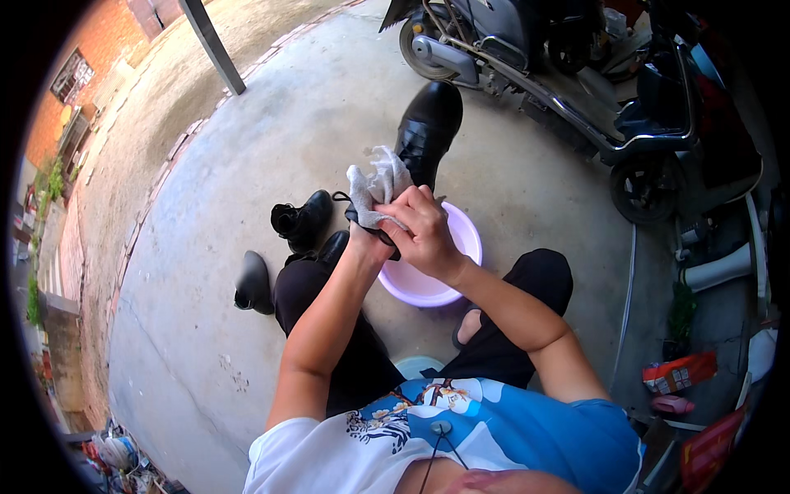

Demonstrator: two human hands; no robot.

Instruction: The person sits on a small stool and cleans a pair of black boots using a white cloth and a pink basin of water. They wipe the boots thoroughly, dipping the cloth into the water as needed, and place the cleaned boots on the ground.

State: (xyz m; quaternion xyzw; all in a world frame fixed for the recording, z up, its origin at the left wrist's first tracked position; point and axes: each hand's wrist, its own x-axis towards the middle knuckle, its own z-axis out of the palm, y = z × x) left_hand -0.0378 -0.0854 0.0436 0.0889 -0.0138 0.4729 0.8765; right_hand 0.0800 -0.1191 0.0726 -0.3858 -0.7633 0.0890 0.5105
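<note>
A black leather lace-up boot [429,126] is held up in front of me, its toe pointing away. My left hand [369,242] grips it near the shaft opening; the cloth and my other hand partly hide that grip. A damp-looking grey-white cloth [386,176] is bunched over the boot's upper. My right hand [424,225] pinches the cloth's near edge against the boot. Below both hands, a round lilac plastic basin [426,301] stands on the concrete floor between my legs; its contents are hard to make out.
On the floor at left are a black ankle boot [302,219], another dark shoe [333,247] beside my knee and a grey-black boot [254,281]. A parked electric scooter [555,105] fills the upper right. A metal post [213,46] rises at upper left. An orange packet [679,372] lies at right.
</note>
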